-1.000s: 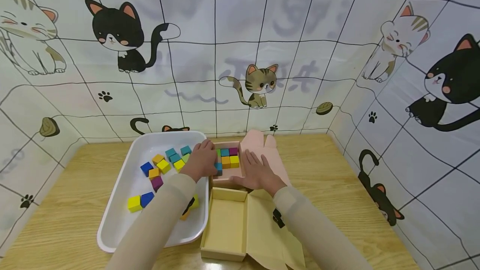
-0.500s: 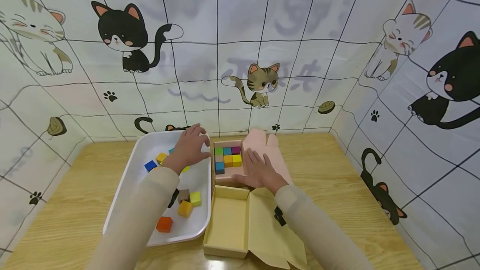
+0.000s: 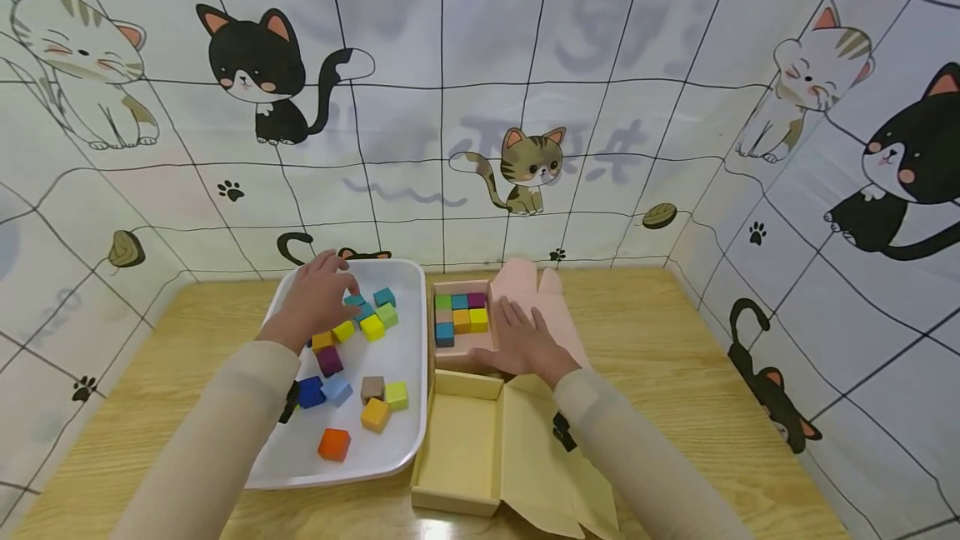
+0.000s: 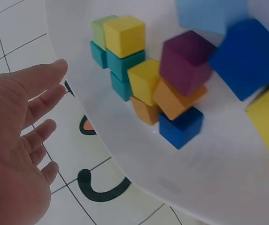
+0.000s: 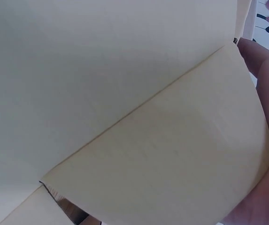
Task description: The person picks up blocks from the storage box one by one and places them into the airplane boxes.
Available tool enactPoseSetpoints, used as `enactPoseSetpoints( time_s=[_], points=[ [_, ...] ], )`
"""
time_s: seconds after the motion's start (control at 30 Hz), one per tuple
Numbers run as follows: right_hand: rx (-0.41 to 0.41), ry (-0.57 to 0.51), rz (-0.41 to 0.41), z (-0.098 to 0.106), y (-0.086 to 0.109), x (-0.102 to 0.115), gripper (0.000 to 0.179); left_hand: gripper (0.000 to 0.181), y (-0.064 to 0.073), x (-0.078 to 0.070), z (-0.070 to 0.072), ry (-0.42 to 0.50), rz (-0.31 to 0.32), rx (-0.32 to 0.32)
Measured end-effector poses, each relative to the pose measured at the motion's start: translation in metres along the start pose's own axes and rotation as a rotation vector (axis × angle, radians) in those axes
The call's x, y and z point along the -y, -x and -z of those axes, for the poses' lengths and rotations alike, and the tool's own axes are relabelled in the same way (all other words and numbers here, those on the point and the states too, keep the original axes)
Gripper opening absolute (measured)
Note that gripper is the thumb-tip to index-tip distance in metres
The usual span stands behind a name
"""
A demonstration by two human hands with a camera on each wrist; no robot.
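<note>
My left hand (image 3: 311, 302) hovers over the back left of a white tray (image 3: 405, 357), thumb and fingers loosely bent and holding nothing. The left wrist view shows the hand (image 4: 17, 136) beside the tray's rim, apart from the coloured cubes, among them a purple cube (image 4: 186, 63). To the right, a small pink box (image 3: 471, 348) holds several cubes set in rows, with a blue cube (image 3: 445, 334) at the front left. My right hand (image 3: 525, 348) lies with straight fingers on the pink box's right edge and its opened lid (image 3: 555, 311).
An opened yellow box (image 3: 457, 440) stands in front of the pink one, its lid (image 3: 540, 457) folded out beneath my right forearm. Several loose cubes lie in the tray, including an orange cube (image 3: 333, 444). A cat-patterned sheet (image 3: 420, 107) rises behind the wooden table (image 3: 660, 407).
My left hand has let go of the blue cube in the pink box and moved left over the tray. The right hand keeps its place; the view has shifted slightly.
</note>
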State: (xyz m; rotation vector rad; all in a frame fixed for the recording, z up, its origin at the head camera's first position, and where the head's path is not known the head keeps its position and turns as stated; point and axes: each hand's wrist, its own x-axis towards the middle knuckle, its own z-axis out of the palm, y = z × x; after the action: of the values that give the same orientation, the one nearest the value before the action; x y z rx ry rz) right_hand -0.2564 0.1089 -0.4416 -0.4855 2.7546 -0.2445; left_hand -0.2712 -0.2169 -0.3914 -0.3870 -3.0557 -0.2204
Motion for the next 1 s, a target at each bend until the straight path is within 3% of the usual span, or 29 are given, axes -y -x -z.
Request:
enactPoseSetpoints(
  time_s=[0.17, 0.37, 0.7, 1.0],
  points=[
    [0.006, 0.008, -0.006, 0.0, 0.0, -0.001, 0.097, 0.021, 0.008, 0.007, -0.005, -0.049, 0.032, 0.036],
    [0.004, 0.02, -0.007, 0.0, -0.001, -0.001, 0.098, 0.023, 0.01, 0.01, -0.018, -0.043, 0.069, 0.092],
    [0.01, 0.013, -0.004, -0.002, -0.003, -0.002, 0.097, 0.028, -0.003, 0.0, -0.049, -0.065, 0.022, 0.104],
    [0.014, 0.033, -0.014, -0.004, -0.004, -0.003, 0.099, 0.037, -0.006, -0.009, -0.051, -0.118, 0.024, 0.125]
  ],
)
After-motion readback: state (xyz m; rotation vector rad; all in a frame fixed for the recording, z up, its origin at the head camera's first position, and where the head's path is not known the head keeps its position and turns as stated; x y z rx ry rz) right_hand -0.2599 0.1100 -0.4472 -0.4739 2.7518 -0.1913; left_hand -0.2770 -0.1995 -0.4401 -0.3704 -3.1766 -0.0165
